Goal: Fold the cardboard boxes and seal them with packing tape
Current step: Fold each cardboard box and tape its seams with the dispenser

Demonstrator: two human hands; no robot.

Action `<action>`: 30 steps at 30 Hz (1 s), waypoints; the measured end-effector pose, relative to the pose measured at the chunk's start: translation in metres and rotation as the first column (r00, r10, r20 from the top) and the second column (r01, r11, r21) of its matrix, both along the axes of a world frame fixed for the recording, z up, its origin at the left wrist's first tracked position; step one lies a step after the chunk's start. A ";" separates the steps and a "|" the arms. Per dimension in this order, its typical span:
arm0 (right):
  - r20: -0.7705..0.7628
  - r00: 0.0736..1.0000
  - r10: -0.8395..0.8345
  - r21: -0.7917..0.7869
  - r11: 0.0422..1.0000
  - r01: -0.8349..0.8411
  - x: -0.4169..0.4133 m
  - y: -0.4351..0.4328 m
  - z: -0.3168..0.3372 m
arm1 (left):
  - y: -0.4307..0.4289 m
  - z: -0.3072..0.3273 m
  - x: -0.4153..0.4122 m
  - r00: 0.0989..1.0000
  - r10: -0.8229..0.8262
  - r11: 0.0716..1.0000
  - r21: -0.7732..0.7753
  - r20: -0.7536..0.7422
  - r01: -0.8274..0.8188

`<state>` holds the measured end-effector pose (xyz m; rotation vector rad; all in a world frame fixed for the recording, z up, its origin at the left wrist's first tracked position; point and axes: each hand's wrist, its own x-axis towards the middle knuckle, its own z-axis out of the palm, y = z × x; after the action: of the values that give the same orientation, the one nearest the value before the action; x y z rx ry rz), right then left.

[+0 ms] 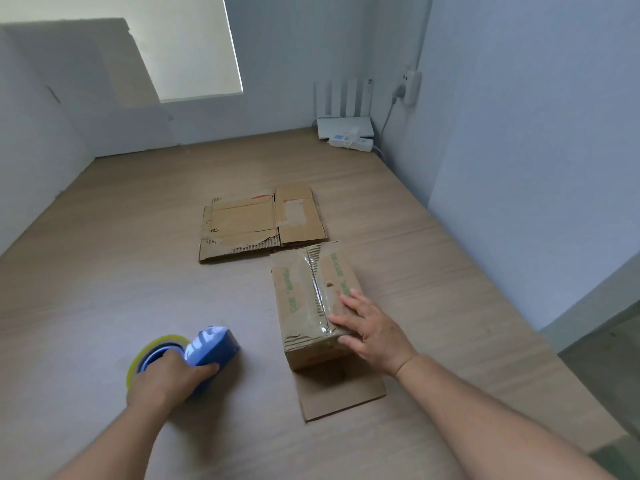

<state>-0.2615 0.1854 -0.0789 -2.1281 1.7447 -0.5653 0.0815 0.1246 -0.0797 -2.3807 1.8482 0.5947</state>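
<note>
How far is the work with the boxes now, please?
Done: one box is folded, with tape along its top seam. In hand: right hand presses it, left hand grips the tape dispenser; its near flap lies open. Left: the flat cardboard behind is unfolded.

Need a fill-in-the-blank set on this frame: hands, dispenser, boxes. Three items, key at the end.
1. The left hand grips the tape dispenser, whose body is ____.
2. The right hand rests on the folded box, whose printed lettering is ____.
3. The flattened cardboard lies ____ from the person than the folded box.
Missing words: blue; green; farther.
</note>
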 end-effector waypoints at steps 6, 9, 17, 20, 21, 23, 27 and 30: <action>0.014 1.000 -0.004 0.019 1.000 0.003 -0.002 -0.002 0.003 | 0.011 0.029 -0.023 0.929 -0.068 0.997 -0.063 -0.364 0.049; 0.006 1.000 0.005 0.028 1.000 -0.005 -0.002 -0.002 0.004 | 0.016 0.057 -0.034 0.835 -0.093 0.994 -0.100 -0.542 0.046; 0.085 0.994 -0.074 0.087 0.994 0.066 -0.002 0.002 0.025 | 0.031 0.091 -0.053 0.715 -0.337 0.940 -0.177 -0.612 0.291; 0.421 0.885 -0.199 0.125 0.979 0.161 0.004 0.006 0.053 | 0.034 0.095 -0.061 0.687 -0.394 0.915 -0.188 -0.610 0.358; 0.569 0.794 -0.213 0.171 0.975 0.139 0.007 0.007 0.064 | 0.034 0.095 -0.063 0.677 -0.411 0.906 -0.193 -0.610 0.377; 0.715 0.674 -0.188 0.217 0.975 0.042 0.013 0.010 0.084 | 0.033 0.096 -0.069 0.658 -0.433 0.894 -0.203 -0.616 0.399; 0.730 0.674 -0.112 0.212 0.975 -0.068 0.021 0.016 0.103 | 0.030 0.096 -0.078 0.642 -0.445 0.887 -0.206 -0.624 0.415; 0.677 0.729 -0.102 0.138 0.990 0.010 0.024 0.018 0.104 | 0.027 0.096 -0.078 0.642 -0.442 0.888 -0.205 -0.627 0.411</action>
<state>-0.2370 0.2035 0.0250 -1.4830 1.3601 -1.0657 0.0032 0.1515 0.0162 -1.7174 2.5914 1.4856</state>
